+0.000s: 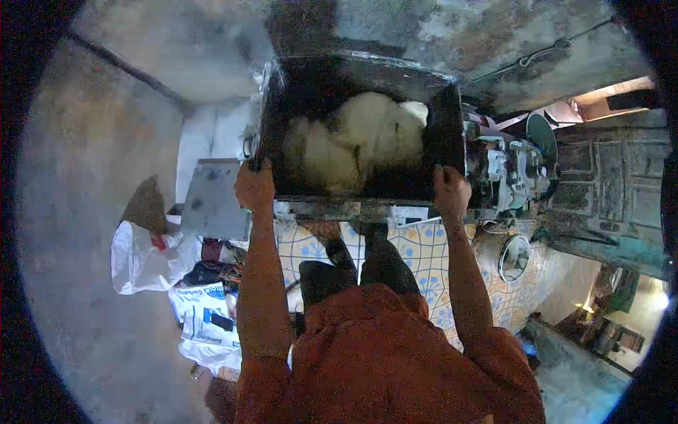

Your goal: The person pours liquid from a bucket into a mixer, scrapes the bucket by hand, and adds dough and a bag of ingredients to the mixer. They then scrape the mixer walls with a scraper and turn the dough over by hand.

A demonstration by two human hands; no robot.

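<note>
Dough [360,141] fills a dark metal trough [296,92] at upper centre; left hand [254,187] and right hand [450,191] grasp its near rim corners.

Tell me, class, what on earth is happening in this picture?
A person in an orange shirt grips the near edge of a dark metal trough with both hands: the left hand at its left corner, the right hand at its right corner. A big pale lump of dough lies inside the trough. A motor assembly sits at its right end. The floor has patterned tiles, and white bags lie to the left.
</note>
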